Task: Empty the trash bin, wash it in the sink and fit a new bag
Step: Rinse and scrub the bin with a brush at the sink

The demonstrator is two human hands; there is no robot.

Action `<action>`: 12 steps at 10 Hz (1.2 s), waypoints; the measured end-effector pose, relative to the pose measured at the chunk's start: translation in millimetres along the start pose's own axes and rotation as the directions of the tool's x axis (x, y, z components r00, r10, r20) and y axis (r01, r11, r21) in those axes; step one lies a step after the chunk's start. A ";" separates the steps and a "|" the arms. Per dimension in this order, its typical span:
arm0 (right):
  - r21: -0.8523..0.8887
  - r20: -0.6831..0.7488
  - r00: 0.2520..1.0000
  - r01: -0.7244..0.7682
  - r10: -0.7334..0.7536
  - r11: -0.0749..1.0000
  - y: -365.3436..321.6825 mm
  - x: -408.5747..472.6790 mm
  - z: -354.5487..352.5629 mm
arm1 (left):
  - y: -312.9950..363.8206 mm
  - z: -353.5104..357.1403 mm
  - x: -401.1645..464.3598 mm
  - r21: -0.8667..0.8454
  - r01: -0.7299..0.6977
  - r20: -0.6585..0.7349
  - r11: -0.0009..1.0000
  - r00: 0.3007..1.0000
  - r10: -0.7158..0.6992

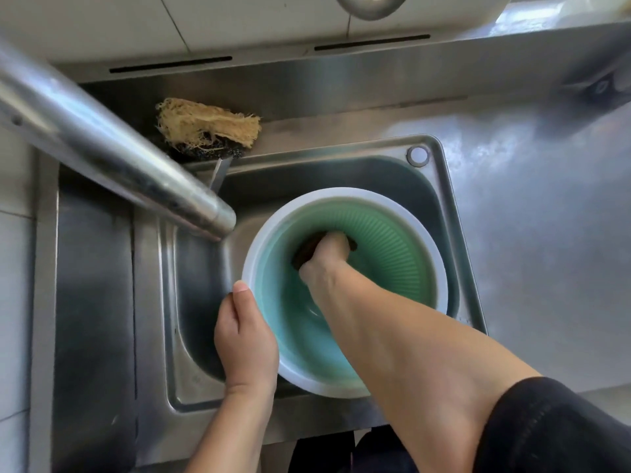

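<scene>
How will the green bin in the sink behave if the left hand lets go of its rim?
The bin looks like thin plastic, so probably light and apt to tip or slide while the right hand scrubs inside. Its wet surface is likely slippery. The left hand gripping the rim seems to steady it.

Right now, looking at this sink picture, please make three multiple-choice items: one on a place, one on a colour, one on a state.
1. Where does the loofah scrubber lie?
A. inside the bin
B. on the ledge behind the sink basin
C. on the floor

2. What colour is the inside of the trash bin?
A. red
B. black
C. green

3. What is the left hand doing?
A. gripping the bin's white rim
B. turning the faucet
C. hanging free

Answers:
1. B, since it rests on the steel ledge above the sink, beside the faucet.
2. C, since the ribbed inner wall is green under a white rim.
3. A, since its thumb lies over the rim while the right hand reaches inside, holding a dark scrubbing pad.
</scene>
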State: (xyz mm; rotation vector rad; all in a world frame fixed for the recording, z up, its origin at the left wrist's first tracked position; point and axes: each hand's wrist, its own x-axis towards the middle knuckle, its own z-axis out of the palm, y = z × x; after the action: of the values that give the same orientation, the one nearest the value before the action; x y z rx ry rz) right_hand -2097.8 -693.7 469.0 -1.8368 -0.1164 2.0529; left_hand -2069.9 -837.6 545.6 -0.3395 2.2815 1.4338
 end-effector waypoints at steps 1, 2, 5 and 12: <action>-0.150 0.018 0.994 0.109 -0.108 0.983 3.8 21.2 -5.2 | -2.0 2.7 0.2 -0.010 -0.023 0.012 1.000 1.000 0.023; -0.500 -0.002 0.968 0.215 -0.249 0.839 15.1 41.3 -13.0 | -2.9 4.9 0.2 -0.012 -0.056 0.023 0.998 0.998 0.056; -0.957 0.023 0.956 0.105 -0.293 0.269 34.0 58.4 -23.9 | -9.6 7.0 8.3 0.030 -0.089 0.090 0.996 0.992 0.086; -0.273 0.192 0.981 0.041 -0.012 -0.961 2.3 -3.4 -74.9 | -1.9 8.3 3.9 0.028 -0.044 -0.006 0.999 0.999 0.044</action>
State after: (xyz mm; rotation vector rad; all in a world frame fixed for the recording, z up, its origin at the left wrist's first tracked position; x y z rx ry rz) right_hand -2025.3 -711.0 460.9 0.6397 1.8726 -0.1123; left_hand -2070.7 -830.9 539.0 -0.2877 2.3249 1.4228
